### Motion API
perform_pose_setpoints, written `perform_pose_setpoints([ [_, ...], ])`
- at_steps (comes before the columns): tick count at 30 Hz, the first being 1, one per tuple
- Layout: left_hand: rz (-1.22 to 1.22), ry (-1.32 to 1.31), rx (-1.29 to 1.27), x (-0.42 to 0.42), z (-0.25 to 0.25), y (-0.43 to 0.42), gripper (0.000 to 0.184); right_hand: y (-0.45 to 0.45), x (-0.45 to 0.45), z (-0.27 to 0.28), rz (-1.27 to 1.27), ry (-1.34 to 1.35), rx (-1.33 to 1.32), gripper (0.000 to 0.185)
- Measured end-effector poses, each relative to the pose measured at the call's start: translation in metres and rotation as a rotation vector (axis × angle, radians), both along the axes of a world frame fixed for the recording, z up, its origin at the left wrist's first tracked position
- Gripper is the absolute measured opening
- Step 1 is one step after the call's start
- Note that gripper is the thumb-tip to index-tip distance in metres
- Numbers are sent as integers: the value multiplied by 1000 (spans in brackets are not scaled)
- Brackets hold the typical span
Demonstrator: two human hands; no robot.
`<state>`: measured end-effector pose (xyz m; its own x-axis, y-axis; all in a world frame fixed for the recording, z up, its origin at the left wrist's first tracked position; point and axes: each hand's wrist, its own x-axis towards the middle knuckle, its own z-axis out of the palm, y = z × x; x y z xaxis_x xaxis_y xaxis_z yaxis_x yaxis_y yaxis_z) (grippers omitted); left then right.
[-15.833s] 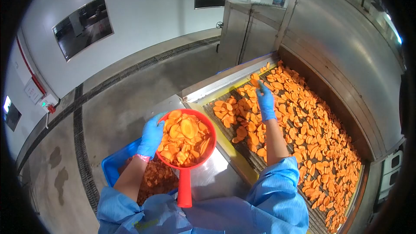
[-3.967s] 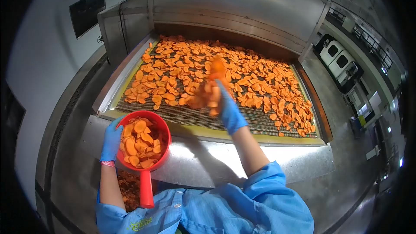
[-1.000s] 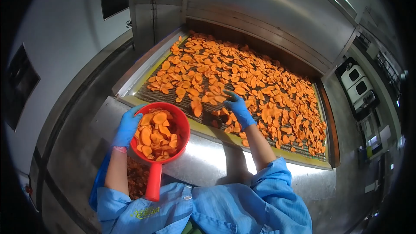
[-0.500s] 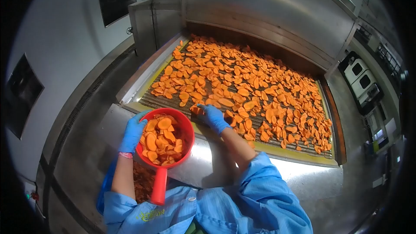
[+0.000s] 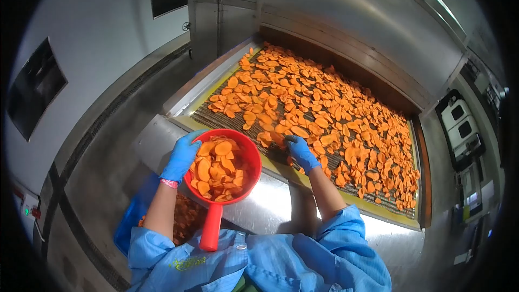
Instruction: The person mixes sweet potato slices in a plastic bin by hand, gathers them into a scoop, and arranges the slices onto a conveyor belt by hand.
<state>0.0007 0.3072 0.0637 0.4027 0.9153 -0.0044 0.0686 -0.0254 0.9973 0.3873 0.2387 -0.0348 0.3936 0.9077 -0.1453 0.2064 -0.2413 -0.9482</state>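
Observation:
My left hand (image 5: 183,156), in a blue glove, grips the left rim of a red scoop (image 5: 213,227) that is filled with orange slices (image 5: 223,148). The scoop's handle points toward my body. Over the near part of the mesh belt (image 5: 208,120), my right hand (image 5: 303,152), also gloved in blue, is among loose orange slices (image 5: 351,157). Its fingers are curled toward some slices at its left, and whether it grips any is unclear. Slices lie spread thickly over the belt.
A blue crate (image 5: 135,211) with darker orange-brown pieces is partly hidden below my left forearm. A metal ledge (image 5: 270,197) runs along the belt's near edge. Behind the belt rises a large metal panel (image 5: 362,16). A grey cabinet (image 5: 232,21) stands beyond the belt's left side.
My right hand has moved away from the scoop, to the right over the belt. The view has turned slightly left. My left hand still holds the scoop.

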Motion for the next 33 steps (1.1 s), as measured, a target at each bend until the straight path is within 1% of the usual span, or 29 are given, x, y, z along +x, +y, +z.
perform_pose_setpoints([
  [1, -16, 5, 2, 1, 1, 0, 36, -6, -6, 22, 22, -15, -19, 28],
  [2, -9, -8, 12, -3, 1, -1, 36, 0, -9, 21, 21, -16, -20, 28],
  [4, -33, -17, 27, 2, 3, 0, 35, 0, -4, 11, -9, -234, 86, 30],
  [5, -23, -26, 15, 0, 1, 0, 35, 2, -2, 5, -13, -212, 97, 28],
  [6, -19, -34, 3, 0, 0, 0, 35, -7, -9, 21, -20, -213, 96, 28],
  [7, -20, -35, 5, 0, -1, 0, 35, -21, -26, 56, 21, -377, -2, 25],
  [8, -22, -35, 10, 1, -4, 1, 35, -29, -36, 75, 62, -540, -103, 23],
  [9, -16, -45, 22, 0, -4, 2, 35, -23, -26, 53, 58, -699, -148, 23],
  [10, -8, -51, 23, -1, -1, 1, 35, -25, -26, 49, 65, -706, -145, 23],
  [12, -20, -8, 41, 0, 4, -3, 35, -27, -23, 41, 24, -554, -3, 28],
  [13, -16, -8, 38, -1, 4, -3, 35, -23, -20, 40, 33, -316, -10, 31],
  [14, -16, -27, 26, 0, 4, -2, 36, -18, -15, 40, 33, -316, -10, 31],
  [16, -25, -39, 10, 0, 3, -3, 36, -16, -13, 51, -120, 43, 14, 39],
  [17, -6, -42, 11, -2, 2, -3, 36, -11, -3, 42, -57, 85, 27, 47],
  [18, -10, -35, 11, 0, 2, -2, 36, -17, -2, 51, -88, -6, -7, 48],
  [20, -2, -19, 42, -7, -7, -1, 35, -26, -6, 73, -113, -308, -153, 48],
  [21, -13, -7, 75, -3, -9, 6, 35, -27, 23, 51, -128, -340, -49, 47],
  [22, -29, -7, 72, -2, -9, 7, 35, -33, 34, 50, -124, -372, 48, 47],
  [23, -1, -9, 63, -8, -8, 10, 35, -37, 38, 46, -156, -476, 23, 44],
  [24, -5, -7, 32, -5, -14, 9, 35, -73, 37, 85, -170, -404, -45, 40],
  [25, -45, 1, 123, -7, -21, 14, 35, -99, 48, 95, -167, -485, -68, 38],
  [26, -82, -77, 2, 0, 4, -4, 36, -134, 66, 99, -182, -574, -103, 35],
  [28, -73, -79, 28, -2, 1, -1, 36, -158, 77, 95, -297, -704, -137, 31],
  [29, -106, -29, 56, -1, 6, -3, 36, -193, 87, 100, -365, -822, -337, 31],
  [30, -105, -28, 56, -7, 3, -1, 36, -195, 99, 86, -380, -776, -284, 29],
  [32, -90, 50, 106, -6, -2, 5, 36, -239, 99, 64, -300, -318, -125, 31],
  [33, -70, 9, 85, -6, -9, 7, 36, -240, 94, 67, -243, -201, -101, 33],
])
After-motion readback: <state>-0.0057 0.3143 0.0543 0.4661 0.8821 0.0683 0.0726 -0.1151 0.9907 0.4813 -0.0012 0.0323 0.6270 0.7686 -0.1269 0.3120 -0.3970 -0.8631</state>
